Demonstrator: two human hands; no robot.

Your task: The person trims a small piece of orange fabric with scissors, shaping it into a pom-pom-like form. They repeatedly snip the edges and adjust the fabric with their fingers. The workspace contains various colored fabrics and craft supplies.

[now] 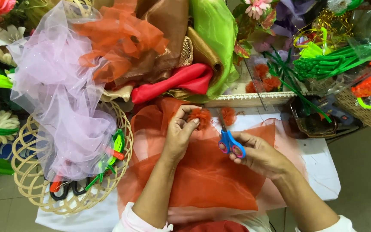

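Observation:
My left hand pinches a small fuzzy orange pompom between thumb and fingers, above a sheet of sheer orange fabric spread on the white table. My right hand grips small scissors with blue and pink handles; the blades point up toward the pompom. A second orange pompom lies just right of the scissor tips.
A woven bamboo basket at left holds lilac tulle, black-handled scissors and green bits. Piled fabrics in orange, brown, red and green fill the back. Green stems, a wicker basket and artificial flowers stand right.

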